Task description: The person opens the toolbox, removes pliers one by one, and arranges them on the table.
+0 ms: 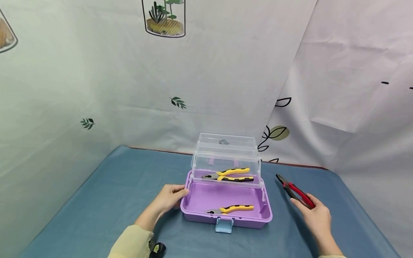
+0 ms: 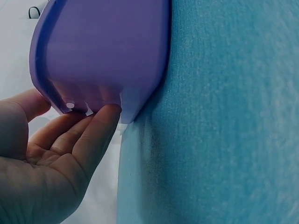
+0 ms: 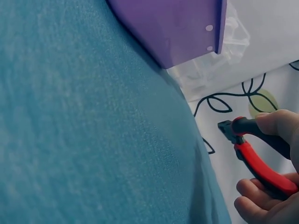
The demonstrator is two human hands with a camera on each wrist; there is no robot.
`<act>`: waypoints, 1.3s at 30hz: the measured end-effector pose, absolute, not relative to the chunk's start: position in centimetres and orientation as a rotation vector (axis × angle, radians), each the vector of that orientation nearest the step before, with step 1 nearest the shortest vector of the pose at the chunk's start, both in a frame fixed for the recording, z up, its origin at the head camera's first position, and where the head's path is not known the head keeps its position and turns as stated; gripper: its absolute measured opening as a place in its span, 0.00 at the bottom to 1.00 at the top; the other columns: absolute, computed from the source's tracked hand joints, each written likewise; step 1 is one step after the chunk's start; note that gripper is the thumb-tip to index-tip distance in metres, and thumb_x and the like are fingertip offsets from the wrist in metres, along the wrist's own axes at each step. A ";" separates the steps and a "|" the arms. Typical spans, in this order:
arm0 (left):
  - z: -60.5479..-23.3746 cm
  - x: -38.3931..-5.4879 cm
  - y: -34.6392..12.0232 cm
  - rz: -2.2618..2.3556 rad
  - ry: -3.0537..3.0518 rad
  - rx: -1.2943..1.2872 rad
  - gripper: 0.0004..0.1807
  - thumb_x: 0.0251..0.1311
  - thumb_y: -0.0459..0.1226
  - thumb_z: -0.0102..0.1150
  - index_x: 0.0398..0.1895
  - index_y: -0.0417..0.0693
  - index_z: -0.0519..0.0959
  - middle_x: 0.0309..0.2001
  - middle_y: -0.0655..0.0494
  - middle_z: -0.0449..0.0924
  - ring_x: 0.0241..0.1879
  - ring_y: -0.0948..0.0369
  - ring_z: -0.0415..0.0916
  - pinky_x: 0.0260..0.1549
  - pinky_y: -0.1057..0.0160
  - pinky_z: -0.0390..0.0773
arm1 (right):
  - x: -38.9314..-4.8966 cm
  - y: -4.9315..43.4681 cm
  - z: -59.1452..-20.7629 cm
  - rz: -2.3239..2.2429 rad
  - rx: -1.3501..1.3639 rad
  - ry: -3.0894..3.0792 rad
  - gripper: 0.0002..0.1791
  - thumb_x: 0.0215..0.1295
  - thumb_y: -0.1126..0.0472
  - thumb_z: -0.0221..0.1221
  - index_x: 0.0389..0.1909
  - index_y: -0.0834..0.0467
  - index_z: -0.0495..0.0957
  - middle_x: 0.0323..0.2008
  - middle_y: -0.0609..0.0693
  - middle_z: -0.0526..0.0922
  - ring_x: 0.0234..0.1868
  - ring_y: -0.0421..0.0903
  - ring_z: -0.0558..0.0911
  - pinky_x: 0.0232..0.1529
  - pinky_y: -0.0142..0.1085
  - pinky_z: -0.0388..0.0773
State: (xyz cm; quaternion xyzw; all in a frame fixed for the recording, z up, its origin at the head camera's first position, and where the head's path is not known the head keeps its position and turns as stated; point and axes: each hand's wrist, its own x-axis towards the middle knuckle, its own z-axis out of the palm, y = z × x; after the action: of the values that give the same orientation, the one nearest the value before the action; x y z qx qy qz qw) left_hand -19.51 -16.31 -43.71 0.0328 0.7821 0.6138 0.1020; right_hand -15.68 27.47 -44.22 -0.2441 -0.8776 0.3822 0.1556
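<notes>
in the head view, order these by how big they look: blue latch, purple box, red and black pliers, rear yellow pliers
1. purple box
2. red and black pliers and rear yellow pliers: too alike in length to rank
3. blue latch

Smooth plastic toolbox [image 1: 222,196], matt tabletop cloth [image 1: 142,168]
The clear lid [image 1: 227,148] is glossy plastic, the cloth finely rough, the red-handled pliers [image 1: 296,190] metal-headed.
</notes>
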 end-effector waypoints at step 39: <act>-44.2 -19.5 -16.4 1.861 2.264 0.127 0.26 0.64 0.38 0.55 0.59 0.26 0.69 0.57 0.30 0.72 0.47 0.52 0.79 0.40 0.55 0.83 | -16.4 28.1 -45.2 0.939 -0.681 -2.853 0.53 0.45 0.34 0.67 0.57 0.75 0.65 0.49 0.74 0.73 0.38 0.58 0.74 0.34 0.46 0.74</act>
State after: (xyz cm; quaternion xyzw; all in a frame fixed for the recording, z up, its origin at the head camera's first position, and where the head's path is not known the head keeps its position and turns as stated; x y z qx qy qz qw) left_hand -19.52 -16.39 -44.16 0.0432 0.7676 0.6310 0.1037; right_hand -16.40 28.14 -45.18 -0.2211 -0.9260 0.3046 0.0307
